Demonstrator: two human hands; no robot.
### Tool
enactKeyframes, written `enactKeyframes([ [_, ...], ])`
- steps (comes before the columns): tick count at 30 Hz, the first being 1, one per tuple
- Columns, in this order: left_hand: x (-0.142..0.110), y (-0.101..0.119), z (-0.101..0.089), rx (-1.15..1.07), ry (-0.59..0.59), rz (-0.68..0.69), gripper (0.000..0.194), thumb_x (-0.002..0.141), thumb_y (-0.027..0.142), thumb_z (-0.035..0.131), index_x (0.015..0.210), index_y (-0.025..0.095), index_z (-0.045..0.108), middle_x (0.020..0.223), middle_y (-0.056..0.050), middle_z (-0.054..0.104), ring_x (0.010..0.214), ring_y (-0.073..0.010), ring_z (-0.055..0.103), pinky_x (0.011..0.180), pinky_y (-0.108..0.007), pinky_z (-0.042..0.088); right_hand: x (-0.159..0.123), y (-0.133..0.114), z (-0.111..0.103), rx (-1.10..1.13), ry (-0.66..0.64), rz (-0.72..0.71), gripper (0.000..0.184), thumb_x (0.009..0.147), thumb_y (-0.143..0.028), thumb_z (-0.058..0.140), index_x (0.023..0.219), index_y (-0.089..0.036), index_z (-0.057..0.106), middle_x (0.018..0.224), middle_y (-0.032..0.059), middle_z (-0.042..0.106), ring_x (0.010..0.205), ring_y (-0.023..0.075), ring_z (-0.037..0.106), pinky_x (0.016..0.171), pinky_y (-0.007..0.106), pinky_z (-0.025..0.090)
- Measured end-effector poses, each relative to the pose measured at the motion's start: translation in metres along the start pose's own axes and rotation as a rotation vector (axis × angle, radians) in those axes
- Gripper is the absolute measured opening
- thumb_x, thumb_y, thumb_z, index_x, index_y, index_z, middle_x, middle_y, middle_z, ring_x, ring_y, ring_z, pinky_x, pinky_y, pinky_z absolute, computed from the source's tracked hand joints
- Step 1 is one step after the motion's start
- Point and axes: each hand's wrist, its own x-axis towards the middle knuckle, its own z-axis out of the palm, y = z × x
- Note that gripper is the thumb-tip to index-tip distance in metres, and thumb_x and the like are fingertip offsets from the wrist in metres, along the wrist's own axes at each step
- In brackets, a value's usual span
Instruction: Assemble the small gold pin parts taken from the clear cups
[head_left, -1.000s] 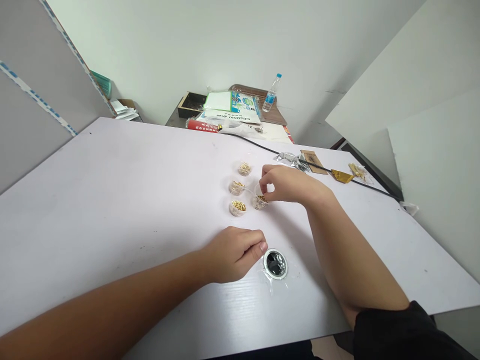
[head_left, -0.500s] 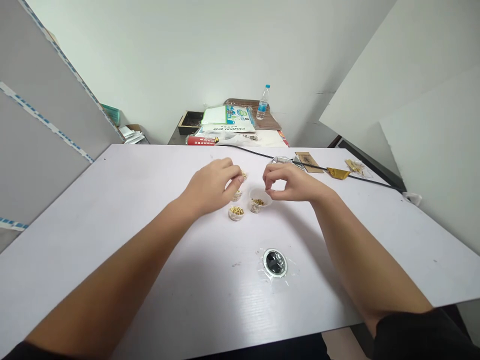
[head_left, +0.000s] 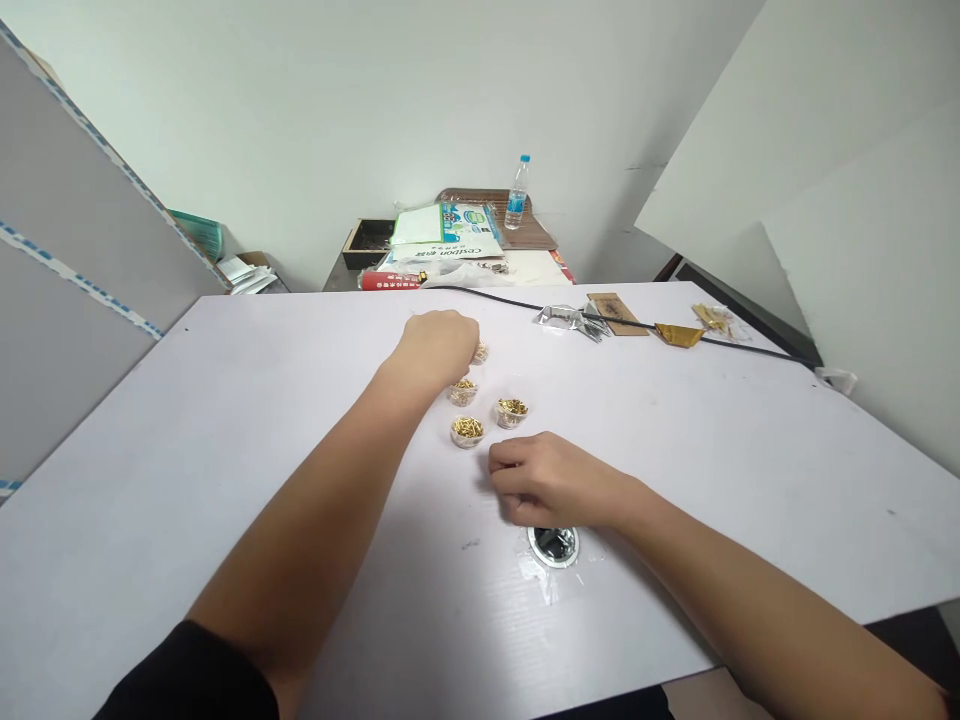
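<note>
Currently left hand (head_left: 439, 347) curled over rear cup (head_left: 480, 352), hold unclear; right hand (head_left: 551, 480) half-closed, hold unclear; brass pins (head_left: 467, 428) crosswise in front cup (head_left: 467, 441).

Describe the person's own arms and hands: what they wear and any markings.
The left hand and right hand are bare: no gloves, rings or watch show. The forearms are bare too. A plain black sleeve shows on the left arm, with no visible markings.
</note>
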Motion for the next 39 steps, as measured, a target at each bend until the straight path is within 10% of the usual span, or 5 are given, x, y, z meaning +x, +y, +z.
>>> enactKeyframes([
  [16,0.017,0.013,0.020,0.126,-0.043,0.086,0.025,0.072,0.008,0.060,0.095,0.014,0.071,0.081,-0.013,0.069,0.089,-0.0276,0.067,0.069,-0.031,0.045,0.000,0.005,0.011,0.102,0.000,0.112,0.020,0.090,-0.028,0.058,0.103,-0.014,0.062,0.093,0.0061,0.057,0.073,0.0153,0.052,0.066,0.028,0.046],
  [39,0.015,0.012,0.018,0.146,-0.093,0.084,0.019,0.071,0.014,0.067,0.088,0.017,0.074,0.085,-0.011,0.068,0.085,-0.0243,0.065,0.070,-0.030,0.045,0.002,0.002,0.012,0.231,0.003,0.244,0.010,0.091,-0.023,0.065,0.089,-0.014,0.063,0.088,0.0059,0.063,0.077,0.0163,0.056,0.069,0.029,0.046],
])
